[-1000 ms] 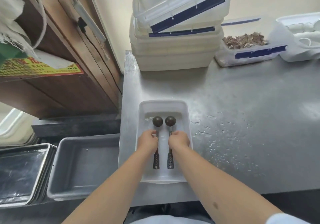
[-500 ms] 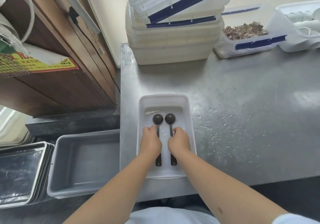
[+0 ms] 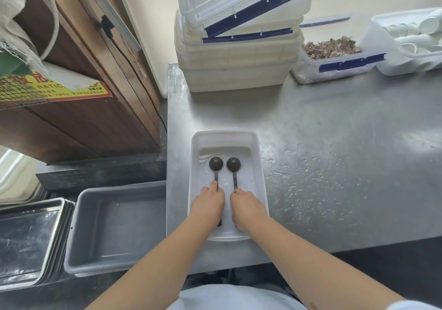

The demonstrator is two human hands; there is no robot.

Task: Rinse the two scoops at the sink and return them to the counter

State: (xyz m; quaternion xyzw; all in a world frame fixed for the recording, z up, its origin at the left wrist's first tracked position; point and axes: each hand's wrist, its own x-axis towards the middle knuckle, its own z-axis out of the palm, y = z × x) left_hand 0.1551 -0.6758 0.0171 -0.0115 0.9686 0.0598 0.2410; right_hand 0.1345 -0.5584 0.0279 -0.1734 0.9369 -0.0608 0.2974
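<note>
Pinching the dark handles, the fingers (image 3: 213, 185) of the left hand (image 3: 208, 205) hold the left scoop (image 3: 216, 164), while the right hand (image 3: 246, 205) holds the right scoop (image 3: 233, 164). Both scoops lie side by side in a white tray (image 3: 259, 166) at lower centre, on the wet steel surface (image 3: 334, 142).
</note>
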